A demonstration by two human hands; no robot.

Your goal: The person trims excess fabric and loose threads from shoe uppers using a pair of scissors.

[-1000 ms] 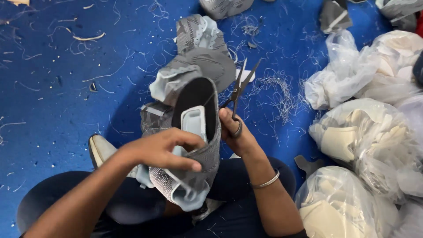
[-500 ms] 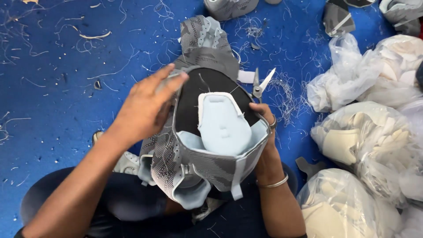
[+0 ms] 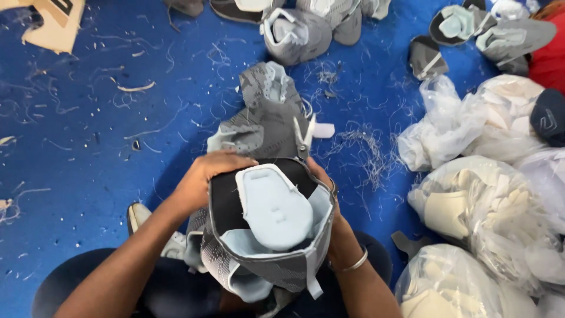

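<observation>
Blue floor point(image 3: 76, 176) strewn with thread scraps; clear bags of pale foam parts point(image 3: 488, 206) at right; grey knit shoe upper point(image 3: 265, 235) held over lap, light-blue insert inside; left hand point(image 3: 206, 176) clasps its top-left edge; right hand point(image 3: 329, 200) grips right side while pinching small snips point(image 3: 306, 138); blades sit near the knit, could snag fabric or nick fingers.

Blue floor point(image 3: 88, 147), littered w/ thread scraps point(image 3: 359, 153). Grey upper point(image 3: 268, 112) lies mid-floor. More uppers point(image 3: 306, 23) above it, near top edge; others point(image 3: 471, 29) to its upper right. Clear bags point(image 3: 482, 194) of pale parts piled to its right. Cardboard piece point(image 3: 56, 23) far to its upper left.
</observation>
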